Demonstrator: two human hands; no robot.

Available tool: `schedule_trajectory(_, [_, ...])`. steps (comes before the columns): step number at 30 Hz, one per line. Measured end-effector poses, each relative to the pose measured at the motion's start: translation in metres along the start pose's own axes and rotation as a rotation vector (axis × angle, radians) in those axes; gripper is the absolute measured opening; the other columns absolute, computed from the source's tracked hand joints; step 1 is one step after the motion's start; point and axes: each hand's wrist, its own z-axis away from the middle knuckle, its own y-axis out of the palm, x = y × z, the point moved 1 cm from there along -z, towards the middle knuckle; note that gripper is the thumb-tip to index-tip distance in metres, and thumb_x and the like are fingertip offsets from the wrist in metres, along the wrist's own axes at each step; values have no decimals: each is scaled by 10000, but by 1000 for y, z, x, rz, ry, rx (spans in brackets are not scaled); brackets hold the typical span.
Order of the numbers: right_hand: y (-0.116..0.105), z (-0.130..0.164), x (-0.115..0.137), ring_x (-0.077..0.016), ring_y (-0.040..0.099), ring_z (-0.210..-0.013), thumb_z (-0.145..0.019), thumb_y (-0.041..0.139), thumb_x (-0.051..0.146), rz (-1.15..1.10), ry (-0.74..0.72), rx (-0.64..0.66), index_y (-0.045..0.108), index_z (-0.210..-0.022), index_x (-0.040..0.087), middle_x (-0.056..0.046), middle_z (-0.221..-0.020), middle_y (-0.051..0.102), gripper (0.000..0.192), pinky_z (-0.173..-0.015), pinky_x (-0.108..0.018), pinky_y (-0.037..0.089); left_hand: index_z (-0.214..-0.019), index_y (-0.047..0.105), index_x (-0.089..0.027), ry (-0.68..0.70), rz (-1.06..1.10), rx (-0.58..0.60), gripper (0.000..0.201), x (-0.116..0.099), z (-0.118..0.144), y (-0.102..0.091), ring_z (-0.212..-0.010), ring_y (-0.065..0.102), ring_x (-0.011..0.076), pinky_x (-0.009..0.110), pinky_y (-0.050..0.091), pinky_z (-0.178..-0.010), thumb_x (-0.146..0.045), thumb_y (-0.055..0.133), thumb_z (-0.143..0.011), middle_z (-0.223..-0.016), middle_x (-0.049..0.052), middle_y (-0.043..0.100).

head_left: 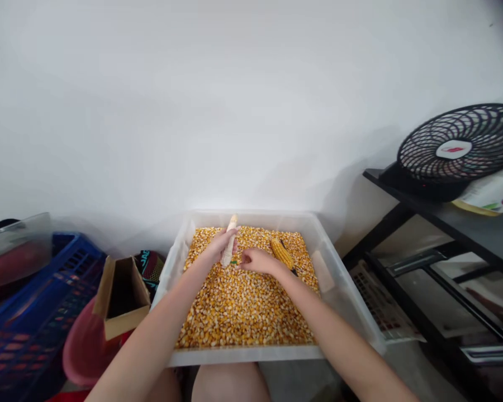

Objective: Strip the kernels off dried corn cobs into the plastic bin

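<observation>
My left hand [224, 243] is wrapped around a pale, stripped corn cob [231, 237], which tilts upright over the bin. Just to its right, my right hand [255, 261] has its fingers curled together; whatever is in them, if anything, is hidden. A small green bit [233, 262] shows between the cob's lower end and those fingertips. Beyond my right wrist lies an ear of corn [281, 252] with its yellow kernels on, and a small dark object [294, 272] sticks out by its near end. Loose corn kernels [247, 312] spread beneath both hands.
A translucent plastic bin [243, 355] holds the kernels, against a white wall [235, 111]. At left are a cardboard box [128, 296], a pink basin [81, 352] and a blue crate [37, 301]. A black fan [456, 148] stands on a dark rack [427, 218] at right.
</observation>
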Motion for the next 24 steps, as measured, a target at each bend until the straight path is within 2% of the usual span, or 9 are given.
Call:
schedule_trajectory(2, [10,0,9,-140,497,-636,-651,656,408,152,-58,-34,593,-705,191,-25,-709,594,232,-554,-233,293,-875,464,-173,-1,15,-43,325,-1,-3,-5,-397,490,85,196,400,-398,-414,584,-692,-534,-41,503])
schedule_trajectory(5, [18,0,19,-148,508,-651,-691,621,368,259,-54,-48,590,-714,192,-48,-747,599,180,-557,-242,296,-870,469,-165,-13,7,-98,296,0,-6,-9,-386,486,87,204,401,-404,-387,571,-703,-524,-37,506])
schedule_trajectory(8, [5,1,23,-165,534,-640,-736,557,393,256,32,-73,592,-739,198,-63,-738,618,199,-554,-255,318,-870,467,-163,-30,-13,-104,281,1,-7,-10,-369,472,90,203,385,-392,-379,555,-712,-496,-43,488])
schedule_trajectory(11, [-32,9,11,-213,580,-723,-787,469,412,297,324,-57,603,-730,184,-107,-765,641,270,-605,-288,374,-850,463,-165,-43,-12,-85,275,2,-5,-9,-361,460,90,202,375,-383,-385,551,-711,-484,-44,477])
schedule_trajectory(12, [-46,13,4,-224,589,-762,-791,462,399,305,476,19,609,-710,174,-120,-767,645,281,-635,-294,394,-841,461,-169,-47,-11,-80,286,2,-3,-8,-358,454,90,203,374,-382,-405,553,-709,-477,-45,471])
schedule_trajectory(14, [-71,26,-14,-240,611,-661,-765,491,348,298,658,168,612,-641,126,-134,-616,626,281,-593,-311,428,-829,461,-180,-55,-8,-53,330,2,0,-4,-353,441,89,206,375,-380,-475,547,-707,-461,-50,453])
schedule_trajectory(16, [-83,41,-32,-257,612,-563,-692,567,287,292,827,338,616,-615,81,-122,-501,592,225,-537,-332,455,-829,467,-189,-66,-3,3,383,6,3,3,-357,437,90,212,380,-383,-545,527,-703,-457,-50,443])
schedule_trajectory(20, [-66,72,-50,-247,603,-513,-581,638,202,305,951,481,621,-587,71,-83,-428,563,132,-508,-331,474,-830,454,-195,-100,45,116,399,24,5,21,-400,463,87,217,409,-422,-498,632,-642,-518,-47,480])
schedule_trajectory(24, [-40,97,-54,-190,559,-447,-616,581,167,271,935,432,610,-616,75,-39,-393,512,97,-459,-273,450,-812,443,-192,-146,52,172,391,43,7,33,-406,460,81,206,400,-415,-402,697,-601,-524,-53,477])
